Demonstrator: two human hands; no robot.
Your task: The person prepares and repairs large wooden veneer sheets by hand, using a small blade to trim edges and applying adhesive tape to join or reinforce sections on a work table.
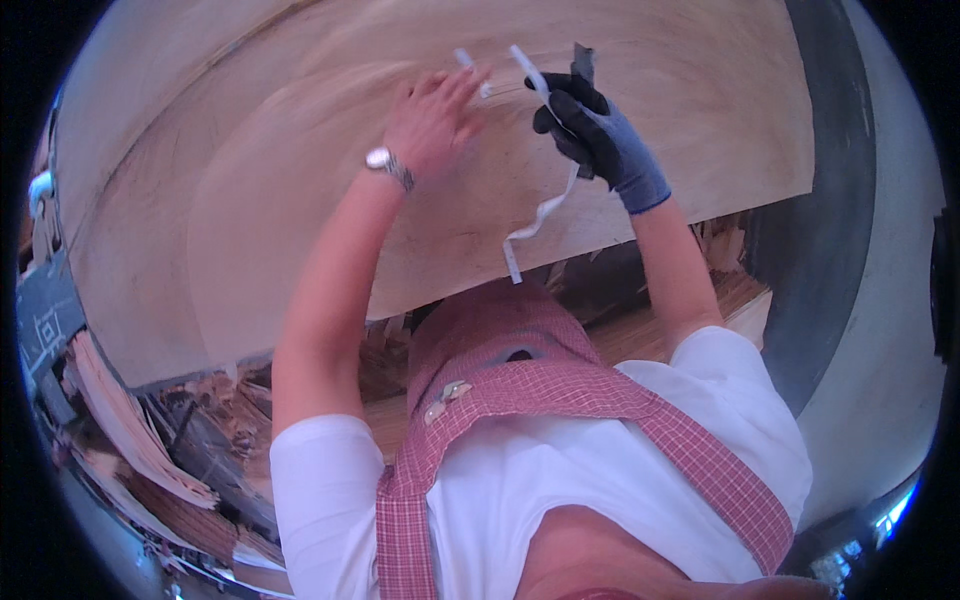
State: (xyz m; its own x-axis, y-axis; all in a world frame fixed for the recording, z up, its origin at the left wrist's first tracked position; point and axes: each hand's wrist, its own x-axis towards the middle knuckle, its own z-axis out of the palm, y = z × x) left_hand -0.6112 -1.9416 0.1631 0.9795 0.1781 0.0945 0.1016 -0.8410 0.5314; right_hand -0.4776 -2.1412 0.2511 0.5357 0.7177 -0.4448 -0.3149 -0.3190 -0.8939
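My left hand [435, 118], bare and with a wristwatch [379, 158] on its wrist, is over the wooden sheet [290, 220], fingers stretched out. At its fingertips is a short white strip piece [464, 58]; whether the fingers touch it or it lies on the wood, I cannot tell. My right hand [590, 130] wears a blue-grey glove with black palm and fingers. It is closed around a long white tape strip [548, 208], one end pointing up and the other dangling toward the sheet's near edge. A dark grey flat object [584, 64] sticks out above and below the same hand; its kind is hidden.
The broad thin sheet spans the far side, in front of my red checked apron [540, 385]. Stacked veneer [740, 300] and broken wood scraps [235, 410] lie under its near edge. Long wood strips [140, 430] are at left. A dark grey band [835, 230] curves along the right.
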